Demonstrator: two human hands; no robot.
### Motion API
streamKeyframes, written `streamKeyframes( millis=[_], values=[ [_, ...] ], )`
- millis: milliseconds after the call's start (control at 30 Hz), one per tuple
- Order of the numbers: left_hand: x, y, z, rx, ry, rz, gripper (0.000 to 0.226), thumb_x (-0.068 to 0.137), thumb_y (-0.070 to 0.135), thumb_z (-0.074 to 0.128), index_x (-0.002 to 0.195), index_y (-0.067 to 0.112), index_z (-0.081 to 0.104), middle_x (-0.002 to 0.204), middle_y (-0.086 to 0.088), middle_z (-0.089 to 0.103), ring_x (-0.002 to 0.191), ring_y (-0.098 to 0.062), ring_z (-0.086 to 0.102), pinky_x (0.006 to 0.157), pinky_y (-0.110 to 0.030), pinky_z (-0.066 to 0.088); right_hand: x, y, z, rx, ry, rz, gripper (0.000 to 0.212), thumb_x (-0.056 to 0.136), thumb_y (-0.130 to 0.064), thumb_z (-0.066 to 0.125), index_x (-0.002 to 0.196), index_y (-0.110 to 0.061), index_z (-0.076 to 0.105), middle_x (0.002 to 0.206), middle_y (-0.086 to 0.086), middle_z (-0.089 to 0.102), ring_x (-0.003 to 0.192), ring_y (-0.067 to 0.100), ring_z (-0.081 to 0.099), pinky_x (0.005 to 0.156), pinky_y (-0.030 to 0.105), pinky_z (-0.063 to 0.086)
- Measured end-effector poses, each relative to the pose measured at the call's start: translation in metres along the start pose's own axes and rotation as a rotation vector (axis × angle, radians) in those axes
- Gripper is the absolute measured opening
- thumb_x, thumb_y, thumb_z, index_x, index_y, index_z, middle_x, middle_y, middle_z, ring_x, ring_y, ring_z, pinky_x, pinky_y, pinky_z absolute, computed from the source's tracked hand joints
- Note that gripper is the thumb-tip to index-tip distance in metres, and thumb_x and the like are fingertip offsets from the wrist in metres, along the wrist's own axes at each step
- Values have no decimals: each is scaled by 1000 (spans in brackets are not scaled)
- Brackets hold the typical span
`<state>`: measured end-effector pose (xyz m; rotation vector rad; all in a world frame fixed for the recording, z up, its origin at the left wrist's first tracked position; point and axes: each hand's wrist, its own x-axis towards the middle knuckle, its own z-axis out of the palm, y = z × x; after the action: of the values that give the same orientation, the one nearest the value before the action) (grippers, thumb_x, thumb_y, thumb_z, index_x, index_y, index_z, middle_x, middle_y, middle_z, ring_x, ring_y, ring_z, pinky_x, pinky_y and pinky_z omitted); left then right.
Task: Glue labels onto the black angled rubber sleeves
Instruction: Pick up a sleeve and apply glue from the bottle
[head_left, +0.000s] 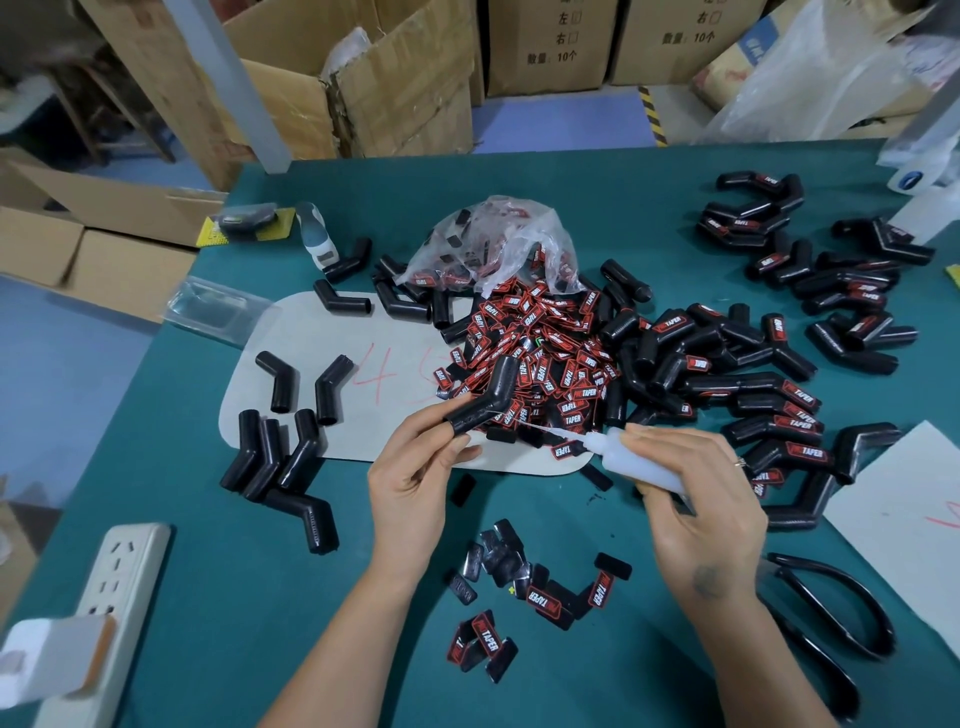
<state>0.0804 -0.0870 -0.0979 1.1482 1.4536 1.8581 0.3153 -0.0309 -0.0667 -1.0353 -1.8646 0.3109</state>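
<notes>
The left hand (410, 478) holds one black angled sleeve (485, 397) just in front of the label pile (540, 353), its grip closed on the sleeve's lower leg with thumb and fingertips, the upper leg pointing up over the pile. The right hand (696, 499) has its grip wrapped round a white glue bottle (641, 462), fingers curled over the body; the thin nozzle points left toward the held sleeve, its tip close beside the lower leg, though contact cannot be made out.

The label pile, red and black, spills from a clear plastic bag (498, 244) onto the green surface (218, 597). Left of the pile, bare sleeves (280, 457) lie scattered on and around a pale sheet of card (322, 358) with red marks. Right of the pile lies a heap of labelled sleeves (769, 410), with more further back. Nearer than the pile, beneath the hands, a few loose labels (524, 587) lie on the surface, some face down. Black-handled pliers (831, 618) lie to the right of those, and a white power strip (119, 582) sits far to the left.
</notes>
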Motion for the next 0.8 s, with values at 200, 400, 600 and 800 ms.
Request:
streamKeyframes(
  millis=[200, 400, 600, 800],
  values=[
    [1, -1, 0, -15, 0, 0, 32, 100, 10, 65, 116, 31, 82, 128, 5, 72, 110, -13, 72, 85, -32, 65, 1, 0, 0, 4, 6, -5, 43, 73, 23, 62, 104, -2, 77, 114, -9, 70, 105, 19, 66, 98, 25, 48],
    [0, 0, -1, -15, -6, 3, 32, 100, 10, 65, 116, 31, 82, 128, 5, 72, 111, -13, 72, 85, -31, 64, 1, 0, 0, 2, 5, -2, 43, 74, 22, 62, 105, -3, 77, 115, -10, 69, 105, 20, 67, 98, 27, 48],
    [1, 2, 0, -6, 9, -10, 30, 99, 13, 66, 114, 34, 83, 128, 4, 72, 109, -14, 73, 85, -33, 65, 0, 1, 1, 9, 18, -9, 41, 75, 22, 60, 105, -2, 77, 112, -5, 71, 104, 21, 66, 97, 27, 48],
    [0, 4, 1, -21, 3, -27, 30, 99, 10, 65, 114, 29, 83, 127, 3, 72, 108, -15, 73, 85, -33, 64, -1, -1, 1, 24, 15, -21, 45, 74, 23, 60, 106, -4, 76, 113, -7, 70, 107, 18, 66, 98, 25, 48]
  ],
)
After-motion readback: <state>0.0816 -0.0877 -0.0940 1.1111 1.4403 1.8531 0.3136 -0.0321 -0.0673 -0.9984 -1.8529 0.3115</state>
